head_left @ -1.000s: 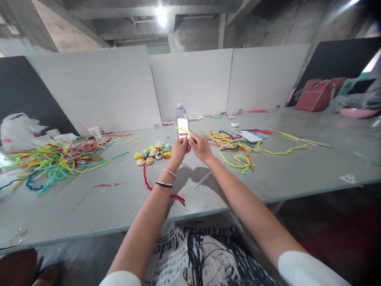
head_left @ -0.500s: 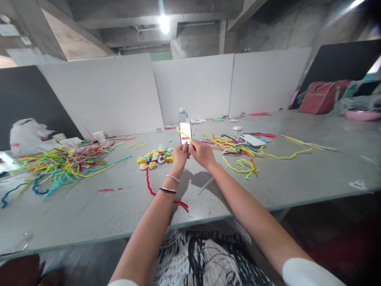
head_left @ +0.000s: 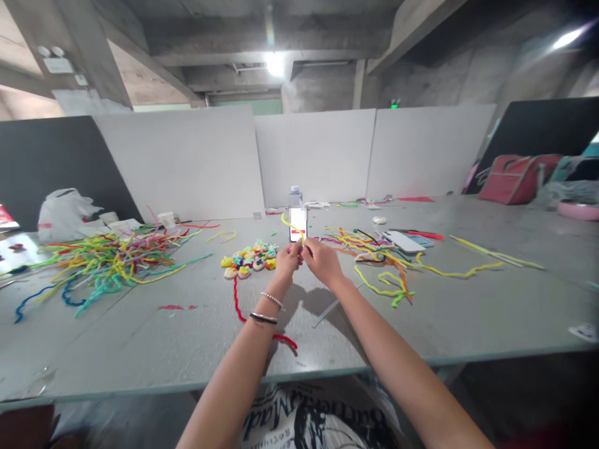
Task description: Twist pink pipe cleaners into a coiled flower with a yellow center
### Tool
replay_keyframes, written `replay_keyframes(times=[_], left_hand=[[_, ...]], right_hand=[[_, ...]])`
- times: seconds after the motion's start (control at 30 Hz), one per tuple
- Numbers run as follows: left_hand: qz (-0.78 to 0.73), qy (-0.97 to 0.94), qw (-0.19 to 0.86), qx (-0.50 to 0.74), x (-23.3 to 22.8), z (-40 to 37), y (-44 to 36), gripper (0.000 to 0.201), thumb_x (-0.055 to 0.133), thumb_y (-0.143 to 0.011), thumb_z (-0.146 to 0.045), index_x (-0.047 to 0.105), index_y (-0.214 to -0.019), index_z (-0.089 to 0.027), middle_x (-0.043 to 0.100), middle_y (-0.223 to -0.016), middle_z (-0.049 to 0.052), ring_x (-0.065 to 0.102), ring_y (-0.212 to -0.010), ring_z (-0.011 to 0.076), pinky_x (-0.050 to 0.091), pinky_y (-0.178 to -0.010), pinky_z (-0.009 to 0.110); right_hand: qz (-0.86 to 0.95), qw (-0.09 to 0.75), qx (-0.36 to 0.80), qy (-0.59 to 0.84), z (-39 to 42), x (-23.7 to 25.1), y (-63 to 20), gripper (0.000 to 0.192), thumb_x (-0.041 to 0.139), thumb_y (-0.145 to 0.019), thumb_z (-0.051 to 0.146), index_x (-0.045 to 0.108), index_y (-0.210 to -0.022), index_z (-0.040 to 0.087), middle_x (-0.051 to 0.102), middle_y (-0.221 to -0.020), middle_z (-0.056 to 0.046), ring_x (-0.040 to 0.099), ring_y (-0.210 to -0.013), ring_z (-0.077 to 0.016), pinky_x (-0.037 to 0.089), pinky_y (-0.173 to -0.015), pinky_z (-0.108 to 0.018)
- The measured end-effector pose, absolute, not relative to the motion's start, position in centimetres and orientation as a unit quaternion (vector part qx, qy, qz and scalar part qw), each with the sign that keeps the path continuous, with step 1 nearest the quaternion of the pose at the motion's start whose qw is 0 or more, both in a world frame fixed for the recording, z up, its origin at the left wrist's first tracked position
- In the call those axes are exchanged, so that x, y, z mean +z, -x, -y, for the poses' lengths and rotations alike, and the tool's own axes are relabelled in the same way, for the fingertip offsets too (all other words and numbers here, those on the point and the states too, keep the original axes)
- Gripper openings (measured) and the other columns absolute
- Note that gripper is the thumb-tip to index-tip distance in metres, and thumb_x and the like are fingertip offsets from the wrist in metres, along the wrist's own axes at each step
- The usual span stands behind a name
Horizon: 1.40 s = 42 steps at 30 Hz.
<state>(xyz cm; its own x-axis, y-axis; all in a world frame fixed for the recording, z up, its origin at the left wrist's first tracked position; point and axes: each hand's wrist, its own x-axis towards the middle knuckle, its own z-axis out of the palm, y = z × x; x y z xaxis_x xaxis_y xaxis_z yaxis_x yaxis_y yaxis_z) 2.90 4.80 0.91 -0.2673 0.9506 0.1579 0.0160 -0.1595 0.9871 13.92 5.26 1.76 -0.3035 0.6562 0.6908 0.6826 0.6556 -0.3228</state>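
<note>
My left hand and my right hand meet above the middle of the table, both with fingers pinched together. Between them they grip a yellow pipe cleaner, whose free end bends up and left in front of a propped phone. What else the fingertips may hold is hidden. Just left of my left hand lies a cluster of small colourful fuzzy flowers. A red pipe cleaner trails from it and passes under my left forearm.
A large tangle of coloured pipe cleaners covers the table's left. To the right lie more loose pipe cleaners and a white phone-like slab. Behind the propped phone stands a clear bottle. A red bag is far right.
The camera view has tilted up a little, so everything sits lower in the picture. My hands stay together on the yellow pipe cleaner with barely any shift between them.
</note>
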Motion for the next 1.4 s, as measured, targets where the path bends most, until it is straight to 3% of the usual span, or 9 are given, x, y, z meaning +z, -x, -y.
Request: replay_keyframes(times=[0.13, 0.3, 0.63, 0.83, 0.97, 1.1, 1.4], left_hand=[[-0.455, -0.482, 0.451, 0.598, 1.2, -4.0, -2.9, 0.044, 0.056, -0.071, -0.061, 0.054, -0.074, -0.017, 0.048, -0.056, -0.005, 0.046, -0.047, 0.0054, 0.029, -0.042, 0.015], [-0.353, -0.439, 0.536, 0.628, 1.5, -3.8, -2.9, 0.046, 0.07, -0.062, -0.053, 0.06, -0.09, -0.019, 0.051, -0.066, -0.004, 0.047, -0.05, 0.0025, 0.025, -0.04, 0.012], [-0.33, -0.443, 0.548, 0.628, 1.7, -3.5, -2.9, 0.042, 0.074, -0.06, -0.05, 0.056, -0.071, -0.013, 0.046, -0.058, -0.005, 0.039, -0.047, 0.0009, 0.027, -0.044, 0.012], [-0.348, -0.461, 0.526, 0.624, 1.4, -3.9, -3.2, 0.045, 0.072, -0.061, -0.054, 0.049, -0.067, -0.015, 0.043, -0.054, -0.007, 0.036, -0.046, 0.0014, 0.027, -0.045, 0.013], [-0.346, -0.476, 0.508, 0.628, 1.1, -4.4, -3.3, 0.044, 0.067, -0.066, -0.055, 0.047, -0.07, -0.016, 0.043, -0.055, -0.007, 0.036, -0.045, 0.0018, 0.027, -0.044, 0.014], [-0.366, -0.493, 0.484, 0.623, 0.9, -4.6, -3.5, 0.042, 0.063, -0.069, -0.056, 0.047, -0.072, -0.017, 0.044, -0.055, -0.006, 0.039, -0.046, 0.0033, 0.03, -0.045, 0.015], [-0.378, -0.515, 0.457, 0.619, 1.0, -4.9, -3.6, 0.045, 0.066, -0.064, -0.057, 0.049, -0.068, -0.015, 0.042, -0.054, -0.006, 0.037, -0.045, 0.0029, 0.027, -0.043, 0.017]], right_hand=[[0.793, 0.439, 0.023, 0.422, -5.3, 1.8, -13.9, 0.019, 0.036, -0.088, 0.026, 0.05, -0.076, 0.021, 0.058, -0.069, -0.002, 0.049, -0.061, -0.0161, 0.024, -0.053, -0.025], [0.772, 0.476, 0.059, 0.417, -5.4, 1.9, -14.0, 0.02, 0.034, -0.088, 0.027, 0.046, -0.073, 0.021, 0.054, -0.065, 0.0, 0.048, -0.061, -0.0158, 0.026, -0.054, -0.024], [0.772, 0.495, 0.069, 0.393, -5.4, 1.5, -13.9, 0.019, 0.035, -0.087, 0.027, 0.041, -0.07, 0.022, 0.05, -0.063, 0.001, 0.045, -0.059, -0.0152, 0.025, -0.055, -0.025], [0.746, 0.501, 0.159, 0.408, -6.3, 0.8, -13.8, 0.023, 0.036, -0.087, 0.033, 0.039, -0.067, 0.022, 0.049, -0.059, 0.002, 0.048, -0.058, -0.0149, 0.028, -0.054, -0.023], [0.727, 0.505, 0.211, 0.415, -6.7, 0.7, -13.7, 0.035, 0.034, -0.089, 0.046, 0.04, -0.065, 0.022, 0.05, -0.056, 0.003, 0.049, -0.056, -0.0138, 0.029, -0.053, -0.023], [0.726, 0.499, 0.199, 0.429, -7.0, 0.6, -13.9, 0.043, 0.032, -0.088, 0.053, 0.044, -0.063, 0.021, 0.053, -0.058, 0.001, 0.05, -0.057, -0.0138, 0.029, -0.054, -0.023], [0.73, 0.504, 0.119, 0.445, -7.2, 0.6, -13.9, 0.035, 0.034, -0.088, 0.038, 0.041, -0.058, 0.021, 0.05, -0.054, 0.0, 0.042, -0.054, -0.0139, 0.024, -0.053, -0.025]])
